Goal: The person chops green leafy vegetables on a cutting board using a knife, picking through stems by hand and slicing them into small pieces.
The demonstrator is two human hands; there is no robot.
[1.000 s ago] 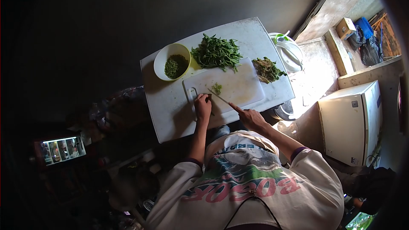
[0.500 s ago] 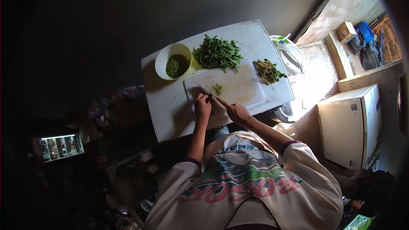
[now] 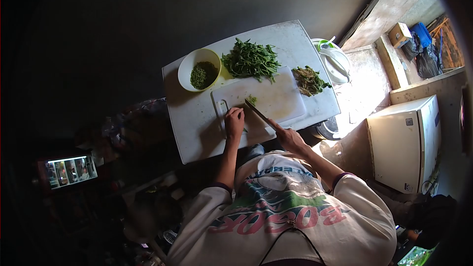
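My right hand [image 3: 290, 140] grips a knife [image 3: 258, 112], its blade slanting up and left over the white cutting board [image 3: 281, 93]. Under the blade's tip lies a small heap of chopped greens [image 3: 252, 99]. Near the board's handle slot, my left hand [image 3: 234, 122] is closed, with a bit of green stem showing beside it; most of what it holds is hidden. Behind the board are a pile of leafy greens [image 3: 252, 60] and a bowl [image 3: 185, 71] with chopped greens inside. To the board's right sits a pile of wilted, brownish leaves [image 3: 309, 81].
The white table [image 3: 189, 140] bears everything. Past its right edge stands a white appliance or container [image 3: 336, 65]. A white fridge-like box [image 3: 399, 140] stands farther right, and a lit screen [image 3: 72, 171] glows at the left.
The knife moved left towards my left hand, then back right, its tip now at the chopped greens. My left hand stayed near the board's handle end.
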